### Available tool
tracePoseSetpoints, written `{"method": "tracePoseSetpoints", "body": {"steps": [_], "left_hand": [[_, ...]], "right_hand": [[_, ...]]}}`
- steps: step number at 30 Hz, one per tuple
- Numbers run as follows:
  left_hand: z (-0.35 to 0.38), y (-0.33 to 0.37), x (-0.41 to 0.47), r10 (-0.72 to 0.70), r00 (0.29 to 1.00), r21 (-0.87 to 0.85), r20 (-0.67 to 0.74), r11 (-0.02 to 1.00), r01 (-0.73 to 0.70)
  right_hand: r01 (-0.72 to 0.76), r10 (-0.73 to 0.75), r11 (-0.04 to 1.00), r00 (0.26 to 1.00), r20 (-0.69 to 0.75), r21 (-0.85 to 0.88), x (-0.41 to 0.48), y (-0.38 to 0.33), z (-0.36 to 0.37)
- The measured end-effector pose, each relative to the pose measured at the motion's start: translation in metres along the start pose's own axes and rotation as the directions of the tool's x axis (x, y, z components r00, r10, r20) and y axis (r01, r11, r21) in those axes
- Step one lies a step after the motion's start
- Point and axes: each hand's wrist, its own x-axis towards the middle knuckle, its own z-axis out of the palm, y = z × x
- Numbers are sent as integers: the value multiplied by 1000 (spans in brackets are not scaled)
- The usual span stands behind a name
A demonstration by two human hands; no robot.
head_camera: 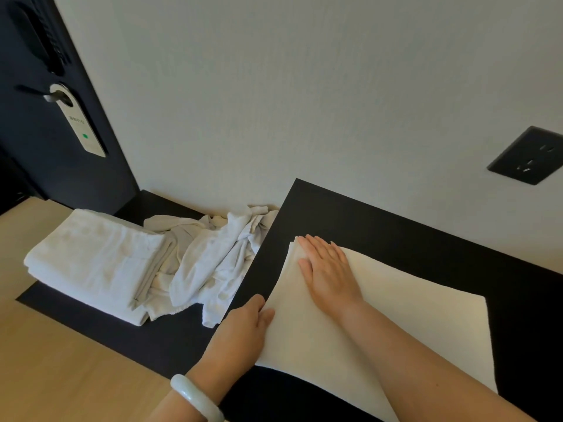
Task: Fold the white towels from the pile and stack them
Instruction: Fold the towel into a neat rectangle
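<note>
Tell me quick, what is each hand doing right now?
Left hand: at the edge of the towel; grip cannot be told.
Right hand: open, pressing flat on the towel.

The right hand (329, 269) lies flat and palm down, its fingers straight, close together and pointing away from the body, while the bare right forearm (426, 354) stretches in from the lower right corner of the view. The left hand (243, 327) sits nearer the body and to the left of the right one, back upward, fingers reaching forward roughly straight with the thumb alongside. A pale bangle (195, 397) circles the left wrist.
</note>
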Motion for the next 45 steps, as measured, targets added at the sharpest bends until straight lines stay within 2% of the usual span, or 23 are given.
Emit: {"method": "tracePoseSetpoints", "body": {"steps": [2,5,7,8,9,10,13,16,19,22,25,28,29,31,33,35,37,39,41,45], "left_hand": [[2,2,-1,10,999,19,-51,1000,-9],[6,12,-1,70,979,219,-190,975,-27],[13,24,3,235,925,402,-298,910,-101],[18,31,7,340,888,458,-309,872,-175],[25,37,14,438,848,498,-299,830,-253],[31,42,21,478,844,516,-241,800,-306],[44,37,40,359,931,499,-63,819,-282],[51,25,47,364,930,559,-58,784,-272],[53,24,48,359,930,550,-79,794,-260],[54,24,48,364,927,517,-88,812,-270],[51,27,44,337,939,516,-76,819,-252],[55,47,42,284,956,689,-78,708,-155],[62,61,41,312,948,736,-58,655,-170],[88,96,38,459,887,746,50,574,-339],[123,131,36,604,773,668,192,497,-554],[156,162,39,686,656,570,315,416,-708],[181,183,46,702,590,512,399,364,-778],[199,189,55,684,580,504,442,346,-792],[209,183,59,688,590,551,422,322,-770],[215,176,58,700,607,558,376,352,-751]], "right_hand": [[-13,13,1000,1000,-2,-1,1,0,1],[-24,24,1000,1000,-6,-8,1,-1,2],[-29,29,999,1000,0,-17,1,-2,3],[-30,30,999,1000,4,-23,1,-2,3],[-28,28,999,1000,11,-33,1,-2,3],[-22,22,999,1000,17,-41,0,-1,3],[-16,16,1000,1000,-4,16,0,-1,0],[-5,6,999,1000,-22,50,-3,-2,-4],[-28,28,1000,1000,-3,-7,-22,9,-8],[-130,131,988,991,16,-85,-68,46,-16],[-302,306,946,952,20,-115,-133,94,-27],[-454,456,881,890,-19,-135,-181,119,-36],[-472,473,869,880,-29,-150,-187,119,-37],[-489,487,862,872,-45,-136,-189,116,-37],[-484,480,873,875,-62,-62,-186,114,-37],[-488,496,866,865,-68,110,-189,117,-39],[-558,623,751,776,-99,355,-202,124,-40],[-652,781,568,620,-79,501,-224,133,-41],[-722,844,469,537,-16,509,-245,133,-39],[-774,889,317,444,114,548,-260,121,-35]]}}
